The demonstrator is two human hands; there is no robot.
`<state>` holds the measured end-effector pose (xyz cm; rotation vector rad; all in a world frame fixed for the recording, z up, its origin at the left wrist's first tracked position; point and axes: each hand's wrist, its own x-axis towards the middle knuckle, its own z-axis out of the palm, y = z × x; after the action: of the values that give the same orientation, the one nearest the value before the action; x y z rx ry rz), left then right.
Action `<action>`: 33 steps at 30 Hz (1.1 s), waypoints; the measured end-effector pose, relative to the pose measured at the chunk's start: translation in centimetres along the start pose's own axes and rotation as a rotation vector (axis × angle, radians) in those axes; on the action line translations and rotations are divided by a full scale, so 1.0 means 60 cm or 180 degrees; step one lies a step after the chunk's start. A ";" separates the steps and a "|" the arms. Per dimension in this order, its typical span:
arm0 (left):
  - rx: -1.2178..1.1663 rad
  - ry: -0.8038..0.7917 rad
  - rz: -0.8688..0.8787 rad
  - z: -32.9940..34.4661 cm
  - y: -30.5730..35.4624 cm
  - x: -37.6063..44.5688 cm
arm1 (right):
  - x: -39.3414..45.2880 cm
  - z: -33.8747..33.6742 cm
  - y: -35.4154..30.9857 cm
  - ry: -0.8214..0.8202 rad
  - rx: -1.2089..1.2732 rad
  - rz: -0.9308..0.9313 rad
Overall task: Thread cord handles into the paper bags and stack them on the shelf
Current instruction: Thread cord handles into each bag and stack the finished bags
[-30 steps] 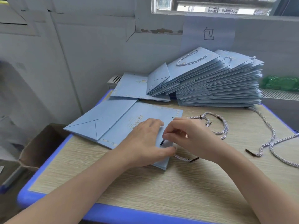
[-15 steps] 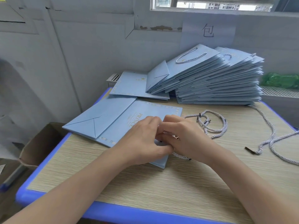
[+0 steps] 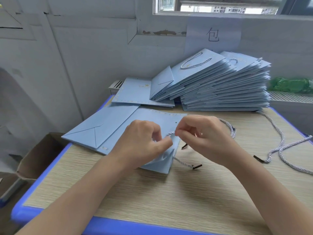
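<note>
A flat light-blue paper bag [image 3: 108, 129] lies on the table in front of me. My left hand [image 3: 144, 141] holds up the bag's near top edge, fingers curled on the paper. My right hand [image 3: 201, 136] pinches a twisted grey-white cord [image 3: 183, 162] just above that edge. The cord runs up out of the bag between my hands, and one black-tipped end lies on the table below my right hand. A second small hole [image 3: 176, 122] shows on the bag face beside my right fingers.
A tall fanned stack of finished blue bags [image 3: 225, 89] with cord handles sits at the back. Loose cords [image 3: 281, 146] lie at the right. A single flat bag [image 3: 133, 92] lies behind. A cardboard box [image 3: 39, 156] stands left of the table, whose blue rim [image 3: 128, 226] runs along the front.
My hands met over the bag's edge, then drew apart. My right hand has risen, pulling a length of cord up through the bag; the tipped end trails on the table.
</note>
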<state>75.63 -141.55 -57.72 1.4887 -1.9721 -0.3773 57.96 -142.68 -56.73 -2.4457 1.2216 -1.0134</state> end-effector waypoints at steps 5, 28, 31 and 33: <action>-0.0100 0.0023 0.0063 -0.002 -0.011 0.007 | 0.002 0.028 -0.004 -0.0506 -0.0027 0.0345; 0.0598 0.0047 0.0012 0.015 -0.049 0.020 | 0.000 -0.034 0.038 -0.1021 0.0096 0.0956; 0.0492 -0.0132 0.0027 0.014 -0.048 0.020 | 0.000 -0.023 0.031 -0.1069 0.0207 0.0810; 0.0363 -0.0322 0.0090 0.012 -0.047 0.018 | 0.000 -0.011 0.030 -0.0916 0.0210 0.0725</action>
<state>77.13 -143.59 -59.53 1.5375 -2.1234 -0.3388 56.41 -143.73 -57.07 -2.2413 1.3050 -0.6060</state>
